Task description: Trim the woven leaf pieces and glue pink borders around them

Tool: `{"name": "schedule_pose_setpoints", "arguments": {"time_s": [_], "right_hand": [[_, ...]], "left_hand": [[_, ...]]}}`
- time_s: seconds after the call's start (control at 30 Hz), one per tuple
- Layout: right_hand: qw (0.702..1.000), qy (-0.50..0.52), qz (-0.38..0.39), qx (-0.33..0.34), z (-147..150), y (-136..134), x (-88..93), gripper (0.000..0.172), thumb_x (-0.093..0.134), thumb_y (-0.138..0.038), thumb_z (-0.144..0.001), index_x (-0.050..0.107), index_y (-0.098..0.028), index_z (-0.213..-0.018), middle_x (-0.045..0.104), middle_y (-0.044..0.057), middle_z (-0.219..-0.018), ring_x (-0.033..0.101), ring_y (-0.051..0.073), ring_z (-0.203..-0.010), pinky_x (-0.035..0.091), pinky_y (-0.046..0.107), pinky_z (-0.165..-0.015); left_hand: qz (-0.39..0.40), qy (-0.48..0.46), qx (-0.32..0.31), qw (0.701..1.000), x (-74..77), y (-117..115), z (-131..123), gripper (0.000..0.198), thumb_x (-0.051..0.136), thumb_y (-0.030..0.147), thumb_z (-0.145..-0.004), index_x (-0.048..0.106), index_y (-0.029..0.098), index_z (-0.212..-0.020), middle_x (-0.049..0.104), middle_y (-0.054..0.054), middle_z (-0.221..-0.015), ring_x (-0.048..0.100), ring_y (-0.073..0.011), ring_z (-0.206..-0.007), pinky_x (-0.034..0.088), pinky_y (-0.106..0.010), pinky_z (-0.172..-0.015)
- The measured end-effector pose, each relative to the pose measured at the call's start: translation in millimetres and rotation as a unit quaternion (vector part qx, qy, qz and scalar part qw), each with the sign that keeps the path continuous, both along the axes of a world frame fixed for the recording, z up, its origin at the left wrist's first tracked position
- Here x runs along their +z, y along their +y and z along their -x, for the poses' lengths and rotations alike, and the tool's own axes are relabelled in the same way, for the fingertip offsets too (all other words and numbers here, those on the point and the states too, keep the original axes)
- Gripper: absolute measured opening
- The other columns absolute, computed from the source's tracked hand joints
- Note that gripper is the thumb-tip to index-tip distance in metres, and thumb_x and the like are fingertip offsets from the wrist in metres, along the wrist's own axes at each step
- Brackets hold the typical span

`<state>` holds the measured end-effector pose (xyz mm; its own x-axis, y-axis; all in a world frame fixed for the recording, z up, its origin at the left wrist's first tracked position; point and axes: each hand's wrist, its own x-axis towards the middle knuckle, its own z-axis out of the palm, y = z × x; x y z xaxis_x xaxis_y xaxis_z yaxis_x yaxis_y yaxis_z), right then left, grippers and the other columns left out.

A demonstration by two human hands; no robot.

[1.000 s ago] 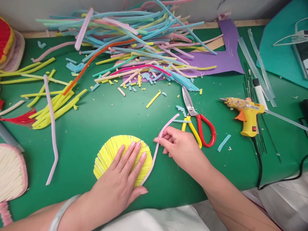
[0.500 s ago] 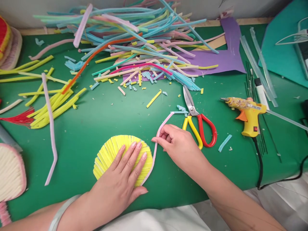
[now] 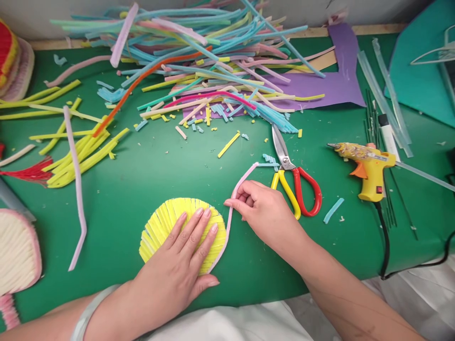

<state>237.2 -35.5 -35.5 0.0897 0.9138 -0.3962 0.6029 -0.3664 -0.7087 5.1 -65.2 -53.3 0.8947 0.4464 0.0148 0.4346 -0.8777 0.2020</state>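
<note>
Near the middle of the green table (image 3: 263, 270), head view: a yellow disc (image 3: 163, 218) is lying flat, covered in narrow strips running side by side. The left hand (image 3: 179, 263) is resting palm-down over the disc, its fingers slightly spread and gripping nothing, the thumb standing apart at the near right edge. To the right, the right hand (image 3: 265, 213) is pinching a pale pink strip (image 3: 229, 225) between thumb and forefinger, the other fingers curling inward. The strip's near part is following the disc's right edge; the rest is leaving it and angling toward the far right, its tip meeting a thin blue piece (image 3: 268, 165). Whether these two are joined, cannot tell. Just beyond the right hand, scissors (image 3: 287, 164) with one red and one yellow handle are lying with blades pointing far. Farther right, a yellow glue gun (image 3: 371, 166) is lying with its nozzle pointing left. On the far side, a heap of coloured strips (image 3: 199, 38) is partly covering a purple sheet (image 3: 316, 90).
</note>
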Motion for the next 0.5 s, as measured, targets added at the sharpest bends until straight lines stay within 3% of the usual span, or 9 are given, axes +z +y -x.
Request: {"name": "schedule_pose_setpoints", "arguments": {"time_s": [0.1,0.3,0.5], "right_hand": [[1.0,-0.004,-0.002,0.003,-0.4,0.4,-0.4,0.024,0.074,-0.024,-0.087,0.056,-0.021,-0.07,0.059,-0.005,-0.071,0.056,0.011,-0.062,0.042,0.025,-0.062],[1.0,-0.025,-0.006,0.003,-1.9,-0.1,-3.9,0.022,0.075,-0.027,-0.085,0.06,-0.022,-0.07,0.061,-0.004,-0.069,0.058,0.012,-0.059,0.042,0.026,-0.059],[0.999,-0.031,-0.01,0.003,-2.5,-0.3,-4.7,0.023,0.074,-0.033,-0.085,0.061,-0.022,-0.069,0.064,-0.003,-0.066,0.06,0.014,-0.056,0.043,0.027,-0.056]], "left_hand": [[0.044,-0.009,0.003,0.999,6.4,3.8,2.7,0.075,0.04,0.051,-0.104,0.022,0.002,-0.158,0.023,-0.024,-0.164,0.011,-0.0383,-0.155,0.016,-0.057,-0.124],[0.198,-0.02,0.002,0.98,21.5,21.9,13.5,0.064,0.032,0.018,-0.104,0.003,0.008,-0.161,0.016,-0.014,-0.168,0.008,-0.0234,-0.156,0.015,-0.045,-0.127],[0.322,-0.019,-0.014,0.947,22.4,36.7,19.9,0.095,0.032,-0.008,-0.082,-0.01,0.022,-0.161,0.01,-0.009,-0.17,0.01,-0.0214,-0.156,0.022,-0.051,-0.126]]}}
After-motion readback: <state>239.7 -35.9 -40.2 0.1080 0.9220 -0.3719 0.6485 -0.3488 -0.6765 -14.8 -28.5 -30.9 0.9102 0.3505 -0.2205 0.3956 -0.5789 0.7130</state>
